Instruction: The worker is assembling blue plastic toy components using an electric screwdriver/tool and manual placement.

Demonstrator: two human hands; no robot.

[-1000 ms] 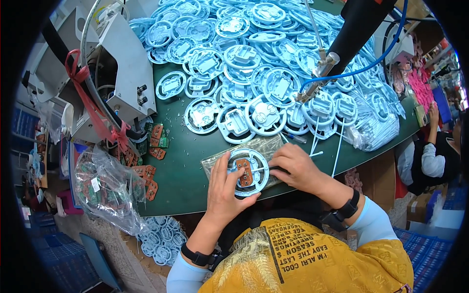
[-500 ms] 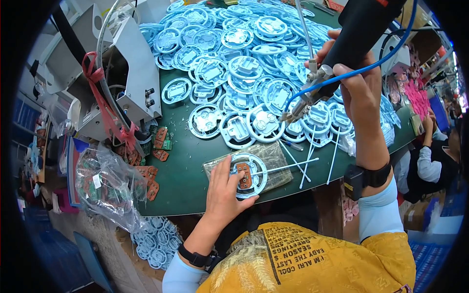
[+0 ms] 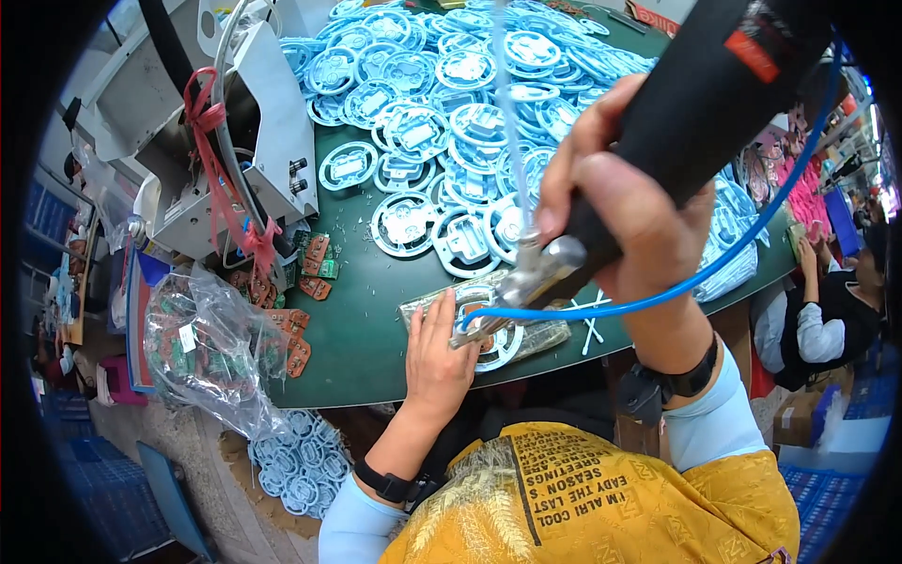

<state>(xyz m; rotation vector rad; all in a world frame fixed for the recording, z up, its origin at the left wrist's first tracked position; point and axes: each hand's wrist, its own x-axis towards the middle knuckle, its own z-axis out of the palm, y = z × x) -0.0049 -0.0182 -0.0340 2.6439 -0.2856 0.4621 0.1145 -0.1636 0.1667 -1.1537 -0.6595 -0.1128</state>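
Head view, clock face centred on the picture, 12 at the top edge.

Item: pale-blue ring-shaped part (image 3: 512, 350), one, just below centre toward 5 o'clock, partly hidden; lies near the tabletop's front edge over a flat clear-wrapped packet (image 3: 552, 334).
Item: red-brown circuit board (image 3: 489, 345), one, inside the ring, mostly covered.
Item: left hand (image 3: 438, 365), at 6 o'clock; fingers straight and close together, laid at the ring's 9 o'clock side; thumb hidden, so pinching cannot be told.
Item: right hand (image 3: 648, 211), at 2 o'clock; fingers curled around a black handheld tool (image 3: 700, 117).
Detail: metal nose (image 3: 545, 268) angled down over the ring, tip beside the left fingers; contact cannot be told. Blue hose (image 3: 695, 282) attached.
Item: white sticks (image 3: 590, 329), crossed, between 3 and 4 o'clock.
Item: heap of pale-blue parts (image 3: 404, 132), large, around 12 o'clock.
Item: grey machine housing (image 3: 272, 141), at 10 o'clock, pink ribbon (image 3: 202, 117) before it.
Item: loose circuit boards (image 3: 298, 352), at 8 o'clock, beside a clear plastic bag (image 3: 207, 352).
Item: tabletop (image 3: 357, 371), green.
Item: second person (image 3: 817, 324), at 3 o'clock, well apart.
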